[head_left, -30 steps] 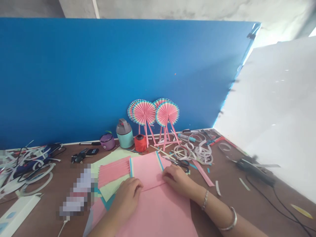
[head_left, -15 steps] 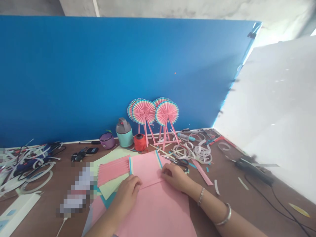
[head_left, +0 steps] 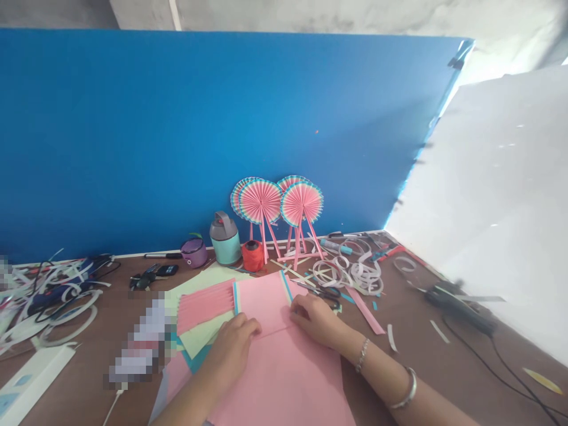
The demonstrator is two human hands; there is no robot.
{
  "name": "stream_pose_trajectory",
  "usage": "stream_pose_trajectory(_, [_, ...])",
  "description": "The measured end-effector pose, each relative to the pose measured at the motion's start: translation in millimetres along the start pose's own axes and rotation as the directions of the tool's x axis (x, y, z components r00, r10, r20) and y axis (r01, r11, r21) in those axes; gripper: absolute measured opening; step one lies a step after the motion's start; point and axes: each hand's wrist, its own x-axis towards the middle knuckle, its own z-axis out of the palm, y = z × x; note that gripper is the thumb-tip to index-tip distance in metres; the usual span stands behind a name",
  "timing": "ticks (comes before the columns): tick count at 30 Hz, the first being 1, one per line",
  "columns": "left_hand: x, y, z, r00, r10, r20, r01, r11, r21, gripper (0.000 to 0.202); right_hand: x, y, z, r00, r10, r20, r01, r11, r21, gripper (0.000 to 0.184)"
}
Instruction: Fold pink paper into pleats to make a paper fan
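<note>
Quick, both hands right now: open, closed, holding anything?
Left hand: fingers curled, pressing on the pink paper; grip cannot be told.
Right hand: open, fingertips pressing the same paper's fold.

No words, numbers or signs can be read here. The pink paper (head_left: 288, 378) near the front edge of the table (head_left: 444, 373) is plain. The bottle (head_left: 225, 239) by the back edge shows no label that can be read. A thing (head_left: 142, 343) toward the left edge is blurred out.
</note>
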Motion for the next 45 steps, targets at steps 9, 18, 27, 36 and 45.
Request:
stream_pose_trajectory(9, [1,-1,-1.4,0.999,0.032,0.034,-0.034,0.996,0.077,0.044,-1,-2,-3,0.999,-0.041,0.013,0.041,0.999,-0.034,0.010])
stream_pose_trajectory(18, [-1,7,4.2,0.962,0.273,-0.026,-0.241,0.888,0.391,0.053,-4,3,3,0.971,-0.237,-0.036,0.226,0.955,-0.190,0.017])
stream_pose_trajectory(27, [1,10,-0.5,0.957,0.290,0.028,-0.284,0.908,0.309,0.039,-6,-4,5,0.829,-0.541,0.140,0.549,0.743,-0.382,0.026])
stream_pose_trajectory(36, [-1,-12,-15.5,0.972,0.228,-0.061,-0.208,0.950,0.231,0.040,-10,5,-18,0.890,-0.432,0.148,0.456,0.853,-0.252,0.031])
stream_pose_trajectory(45, [1,-27,-19.2,0.868,0.133,-0.478,-0.100,0.990,0.095,0.032,-9,6,-13,0.884,-0.461,0.076,0.464,0.847,-0.259,0.034])
